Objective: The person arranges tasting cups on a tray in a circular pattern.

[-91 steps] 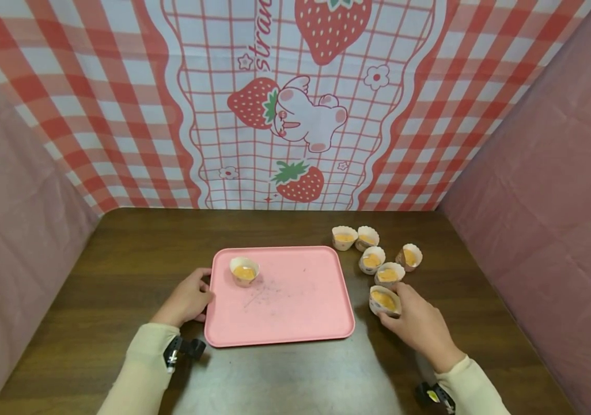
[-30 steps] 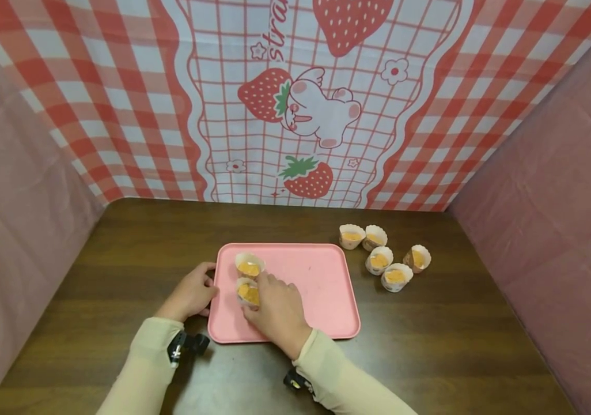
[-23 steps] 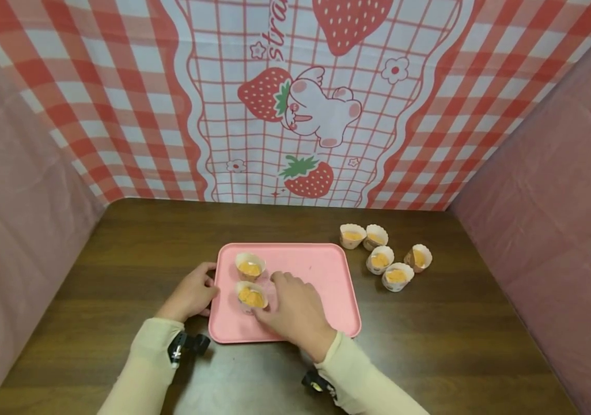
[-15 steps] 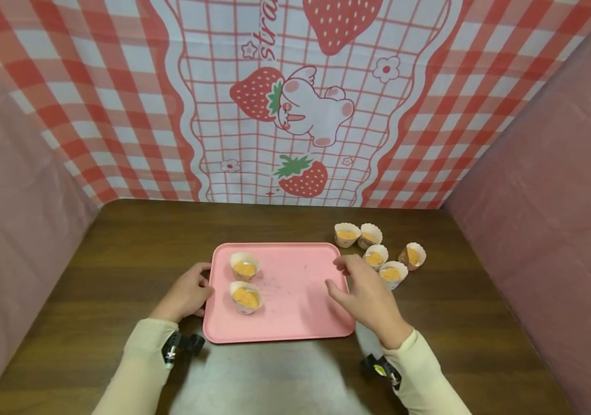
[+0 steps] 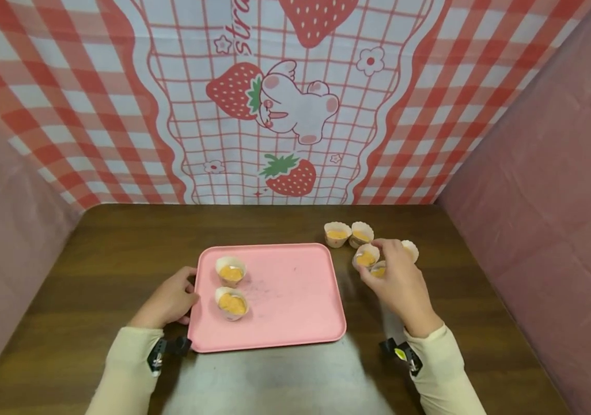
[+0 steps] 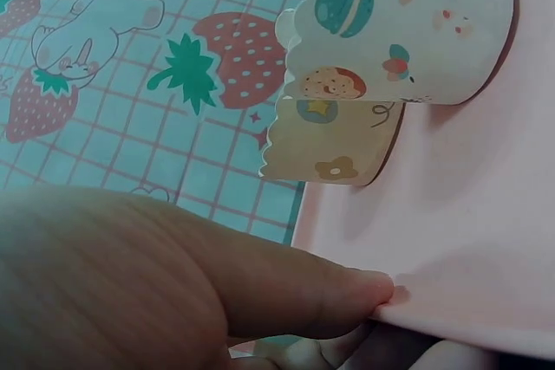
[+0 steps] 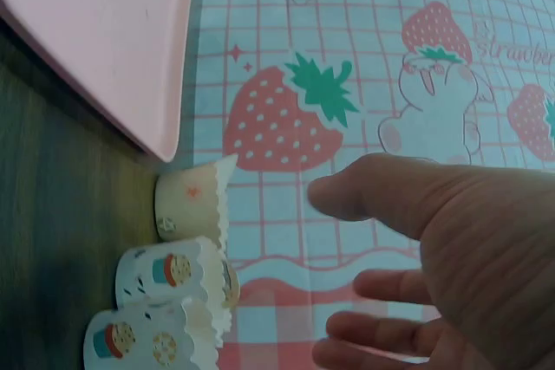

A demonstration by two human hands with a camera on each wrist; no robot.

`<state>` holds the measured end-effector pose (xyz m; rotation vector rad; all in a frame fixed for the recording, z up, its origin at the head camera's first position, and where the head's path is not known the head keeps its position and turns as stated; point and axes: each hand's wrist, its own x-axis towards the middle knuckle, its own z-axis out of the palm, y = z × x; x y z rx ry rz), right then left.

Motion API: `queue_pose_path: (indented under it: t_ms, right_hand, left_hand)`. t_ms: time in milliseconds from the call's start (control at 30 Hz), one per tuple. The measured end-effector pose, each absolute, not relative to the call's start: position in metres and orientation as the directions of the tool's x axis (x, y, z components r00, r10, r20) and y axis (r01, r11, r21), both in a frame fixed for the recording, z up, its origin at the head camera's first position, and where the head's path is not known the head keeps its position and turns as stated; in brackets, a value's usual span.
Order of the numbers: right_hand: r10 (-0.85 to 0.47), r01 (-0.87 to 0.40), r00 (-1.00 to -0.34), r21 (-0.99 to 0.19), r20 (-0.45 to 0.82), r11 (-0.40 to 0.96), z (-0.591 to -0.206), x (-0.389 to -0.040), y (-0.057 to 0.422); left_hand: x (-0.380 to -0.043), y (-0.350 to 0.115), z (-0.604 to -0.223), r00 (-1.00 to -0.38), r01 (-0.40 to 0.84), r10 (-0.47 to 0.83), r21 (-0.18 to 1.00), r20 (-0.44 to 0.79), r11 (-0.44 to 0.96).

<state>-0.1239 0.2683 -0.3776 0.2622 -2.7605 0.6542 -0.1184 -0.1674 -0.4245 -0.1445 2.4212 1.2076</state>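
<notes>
My left hand (image 5: 171, 297) holds the left edge of a pink tray (image 5: 295, 311); in the left wrist view the thumb presses on the rim while other fingers curl beneath. On the tray's left side stand two paper baking cups with yellow filling, a back one (image 5: 231, 272) and a front one (image 5: 232, 304). Over the cups at the right is my right hand (image 5: 401, 282), thumb and fingers spread around a baking cup (image 5: 366, 257). The right wrist view shows these fingers apart from the cups. Another cup (image 5: 378, 270) is partly hidden by the hand.
Two more baking cups, one (image 5: 337, 234) beside another (image 5: 361, 234), stand behind the tray's right corner. A further cup (image 5: 410, 251) shows behind the right hand. The brown table (image 5: 135, 242) ends at a strawberry-print cloth (image 5: 290, 127), with pink cloth (image 5: 529, 190) at the sides.
My right hand carried a baking cup from the right group onto the tray, let it go in front of the first, and moved back right to the cups. My left hand stayed at the tray's edge.
</notes>
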Motion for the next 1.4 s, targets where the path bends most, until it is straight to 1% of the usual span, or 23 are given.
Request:
queue_pose_path:
  t_ms: [300,467,633,900,1133,1400]
  right_hand:
    - [-0.05,-0.126,-0.981,-0.414,0.189,0.901,-0.373,-0.128,0.279]
    - [-0.032,-0.062,-0.996,-0.408,0.08,0.911,-0.375,-0.131,0.283]
    - [-0.033,-0.035,-0.999,-0.394,0.013,0.919,-0.384,-0.136,0.288]
    - [-0.023,-0.012,-0.999,-0.365,-0.026,0.931,-0.393,-0.138,0.289]
    - [-0.001,0.003,-1.0,-0.339,-0.012,0.941,-0.397,-0.137,0.291]
    - [0.017,0.029,-0.999,-0.351,-0.035,0.936,-0.402,-0.134,0.295]
  left_hand:
    - [-0.116,-0.174,-0.42,-0.884,-0.307,0.095,0.72,-0.458,0.622]
    - [-0.115,-0.177,-0.42,-0.872,-0.33,0.089,0.712,-0.482,0.62]
    - [-0.115,-0.176,-0.419,-0.874,-0.33,0.089,0.718,-0.478,0.613]
    - [-0.117,-0.174,-0.421,-0.878,-0.326,0.094,0.73,-0.47,0.6]
    - [-0.12,-0.171,-0.422,-0.881,-0.311,0.107,0.736,-0.46,0.601]
    - [-0.123,-0.168,-0.422,-0.878,-0.311,0.11,0.73,-0.466,0.609]
